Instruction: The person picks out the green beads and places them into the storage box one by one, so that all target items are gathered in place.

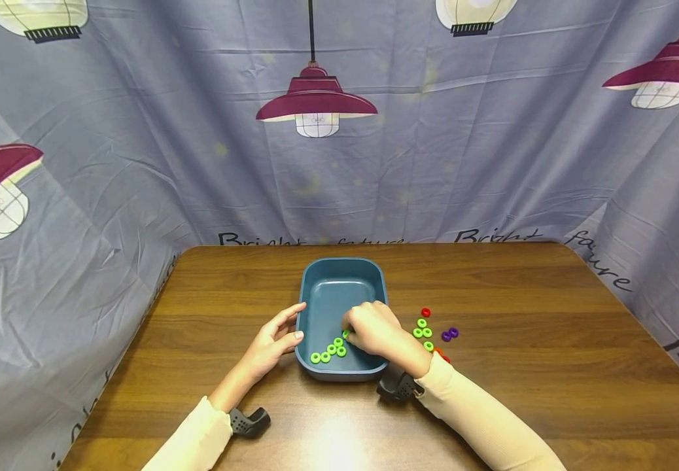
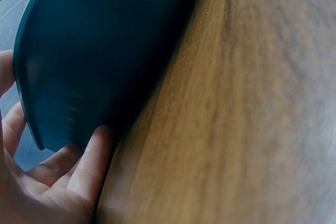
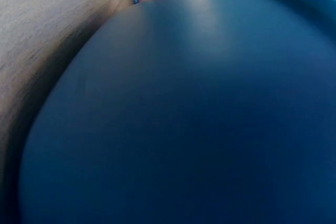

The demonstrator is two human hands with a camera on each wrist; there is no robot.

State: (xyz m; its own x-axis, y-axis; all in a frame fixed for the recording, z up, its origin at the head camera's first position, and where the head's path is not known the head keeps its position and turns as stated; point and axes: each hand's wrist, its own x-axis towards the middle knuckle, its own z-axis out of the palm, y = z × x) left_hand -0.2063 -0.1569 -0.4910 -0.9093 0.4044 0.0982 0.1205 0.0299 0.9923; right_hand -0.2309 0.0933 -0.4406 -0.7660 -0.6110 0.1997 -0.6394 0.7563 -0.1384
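Observation:
A blue rectangular bin (image 1: 332, 288) stands on the wooden table. Inside it, several small green rings (image 1: 331, 349) form a slanting row near the front left. My right hand (image 1: 375, 330) reaches into the bin with curled fingers, pinching a green ring (image 1: 346, 334) at the upper end of that row; the fingertips are partly hidden. On the other side my left hand (image 1: 271, 339) rests against the bin's left wall, fingers loosely extended and tips at the rim. The left wrist view shows its fingers (image 2: 90, 169) touching the outer wall. In the right wrist view the bin's outer wall (image 3: 184, 103) fills most of the picture.
To the right of the bin lie loose rings: several green ones (image 1: 422, 323), a red one (image 1: 426, 313), two purple ones (image 1: 446, 336), and orange and red ones (image 1: 445, 359) partly behind the right forearm. A printed curtain (image 1: 339, 183) hangs behind the wooden table (image 1: 522, 314).

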